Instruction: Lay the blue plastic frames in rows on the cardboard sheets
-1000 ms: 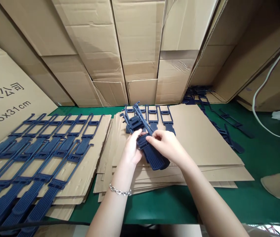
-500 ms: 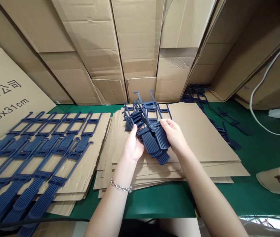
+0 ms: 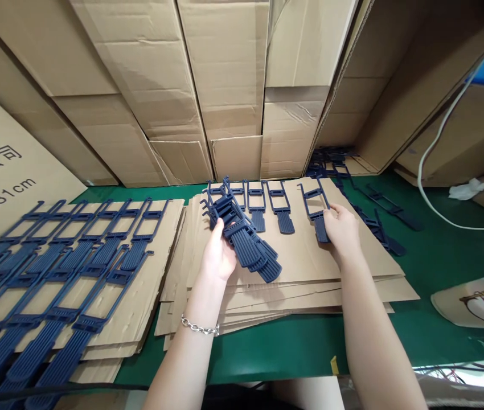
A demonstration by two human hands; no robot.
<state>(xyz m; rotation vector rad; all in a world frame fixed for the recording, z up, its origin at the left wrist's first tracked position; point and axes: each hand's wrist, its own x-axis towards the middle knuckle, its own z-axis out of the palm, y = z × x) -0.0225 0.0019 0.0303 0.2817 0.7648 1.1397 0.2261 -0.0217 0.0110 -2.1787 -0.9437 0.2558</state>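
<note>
While the left hand (image 3: 220, 253) clasps a fanned bundle of dark-blue clips (image 3: 248, 245), thumb on top, the right hand (image 3: 343, 229) pinches a single clip (image 3: 321, 229) at its side, over the cardboard sheets (image 3: 306, 265); whether clip and sheet touch, cannot tell. Step in hand, as judged: laying out one clip. Next move, as judged, calls for lowering it flat, in line with its neighbours, and loosening the fingertips without dragging. Left of it: a row of clips (image 3: 285, 222), partly hidden by the bundle. Further left: overlapping rows of clips (image 3: 88, 323) on another cardboard stack (image 3: 150, 285). Far right: a loose heap of clips (image 3: 331, 162). Beneath: a green table (image 3: 276, 353). Behind: cardboard boxes (image 3: 229, 68)
</note>
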